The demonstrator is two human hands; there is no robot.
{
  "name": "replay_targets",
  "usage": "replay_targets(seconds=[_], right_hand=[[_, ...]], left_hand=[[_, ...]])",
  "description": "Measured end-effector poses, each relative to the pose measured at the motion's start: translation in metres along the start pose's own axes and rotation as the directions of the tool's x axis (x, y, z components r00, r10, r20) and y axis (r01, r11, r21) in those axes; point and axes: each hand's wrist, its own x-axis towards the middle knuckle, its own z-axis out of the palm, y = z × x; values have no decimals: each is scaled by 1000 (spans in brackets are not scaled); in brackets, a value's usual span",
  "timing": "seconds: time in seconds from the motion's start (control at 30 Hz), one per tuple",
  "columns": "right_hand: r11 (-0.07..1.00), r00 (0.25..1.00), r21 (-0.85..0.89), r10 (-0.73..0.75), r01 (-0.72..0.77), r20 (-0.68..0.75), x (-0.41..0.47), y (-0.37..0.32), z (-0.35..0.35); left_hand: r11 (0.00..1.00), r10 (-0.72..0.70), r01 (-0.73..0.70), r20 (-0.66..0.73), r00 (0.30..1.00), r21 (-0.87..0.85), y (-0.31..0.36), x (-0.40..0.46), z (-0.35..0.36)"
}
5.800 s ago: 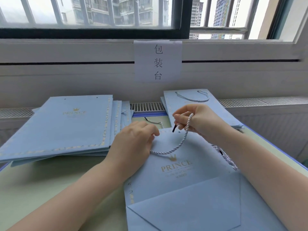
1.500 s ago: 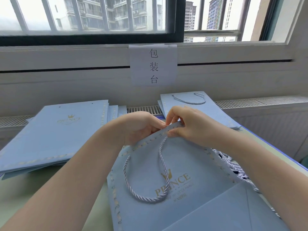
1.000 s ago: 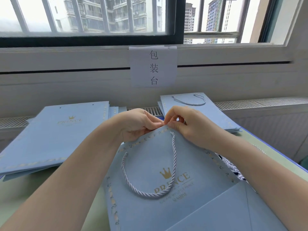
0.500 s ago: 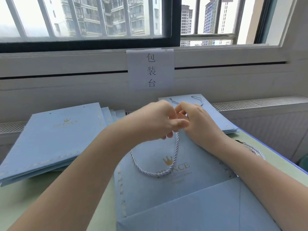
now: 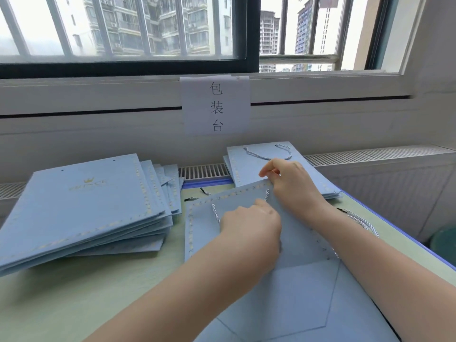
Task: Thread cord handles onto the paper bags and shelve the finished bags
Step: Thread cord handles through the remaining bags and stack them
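Taking the bag (image 5: pixel 246 243) flat on the table (image 5: pixel 74 304) as the landmark: to its left lay a fanned stack of bags (image 5: pixel 81 206) with no handles, punched holes showing near the top edge. That stack was splayed and looked liable to slide if an elbow caught it. Just beyond the bag's top left corner two loose cord ends (image 5: pixel 197 195) lay on the table.

On the bag itself, the left hand (image 5: pixel 249 228) rested over the middle, fingers curled down; whether they pinched the cord (image 5: pixel 216 213) or only pressed the paper I cannot tell, since the hand hid its own fingertips. The cord emerged at two spots near the top edge. The right hand (image 5: pixel 293 186) sat at the bag's top right, thumb and forefinger raised, apparently pinching something at the edge. The risk I judged greatest: a hard pull could tear the hole or draw the end back through if it lacked a knot.

Behind the bag lay a small pile of finished bags (image 5: pixel 261 164); right of it, spare cords (image 5: pixel 360 220), easily dragged off by the forearm.
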Motion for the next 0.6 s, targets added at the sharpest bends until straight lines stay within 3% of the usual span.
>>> replay_targets(seconds=[0.1, 0.3, 0.43, 0.5, 0.6], right_hand=[[1000, 1000, 4, 26, -26, -11, 1, 3, -1], [988, 992, 115, 114, -107, -54, 4, 8, -2], [985, 990, 140, 110, -97, -88, 5, 7, -5], [988, 982, 130, 100, -80, -157, 8, 8, -7], [986, 955, 144, 119, -82, -271, 12, 11, -14]], left_hand=[[998, 45, -46, 32, 998, 40, 1, -2, -5], [955, 276, -284, 89, 957, 88, 1, -13, -19], [969, 244, -245, 85, 966, 3, -2, -16, -36], [977, 179, -179, -7, 984, -114, -15, -20, -44], [962, -46, -43, -315, 948, -269, -52, -21, -41]])
